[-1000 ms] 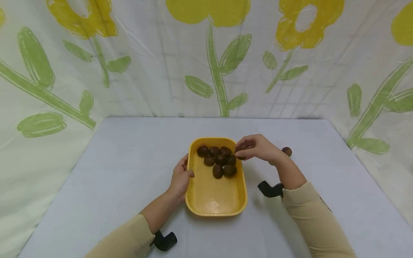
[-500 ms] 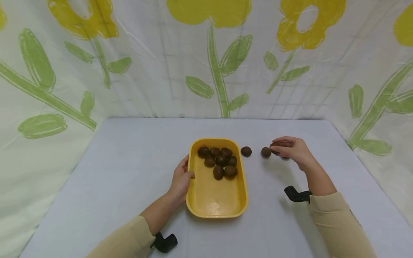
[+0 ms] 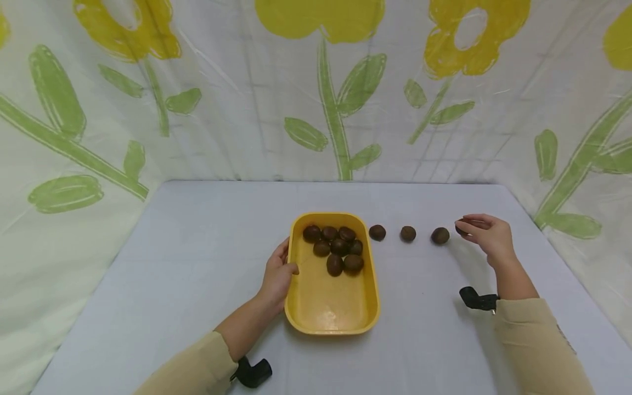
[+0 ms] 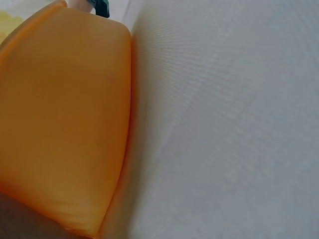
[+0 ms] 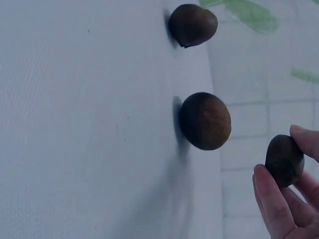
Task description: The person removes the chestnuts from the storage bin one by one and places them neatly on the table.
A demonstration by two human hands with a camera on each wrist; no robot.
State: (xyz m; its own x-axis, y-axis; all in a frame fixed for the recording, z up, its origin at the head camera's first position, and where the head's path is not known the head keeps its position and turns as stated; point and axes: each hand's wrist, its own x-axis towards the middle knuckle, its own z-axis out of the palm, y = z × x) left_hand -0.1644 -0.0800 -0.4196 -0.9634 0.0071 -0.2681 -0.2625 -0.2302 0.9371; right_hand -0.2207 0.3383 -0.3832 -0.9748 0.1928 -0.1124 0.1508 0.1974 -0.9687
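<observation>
My left hand (image 3: 277, 277) grips the left rim of a yellow plastic tray (image 3: 326, 307), its thumb over the edge. In the left wrist view, the tray's outer wall (image 4: 65, 109) fills the left side. Several brown chestnuts (image 3: 334, 265) lie in the far half of the tray. To its right, three more stand in a row on the table: a near one (image 3: 377, 232), a middle one (image 3: 407, 233) and a far one (image 3: 440, 236). My right hand (image 3: 491, 238) pinches another chestnut (image 5: 285, 160) between thumb and fingertips, right of that row and raised off the table.
A pale cloth covers the table (image 3: 207, 230). Behind it hangs a white curtain (image 3: 237, 109) printed with yellow flowers and green leaves. Black wrist cameras sit at the left cuff (image 3: 254, 373) and the right cuff (image 3: 478, 299).
My right hand has travelled right from the tray's right rim, past the row, with a chestnut in its fingers. The chestnuts on the table came into view. My left hand and the tray have stayed put.
</observation>
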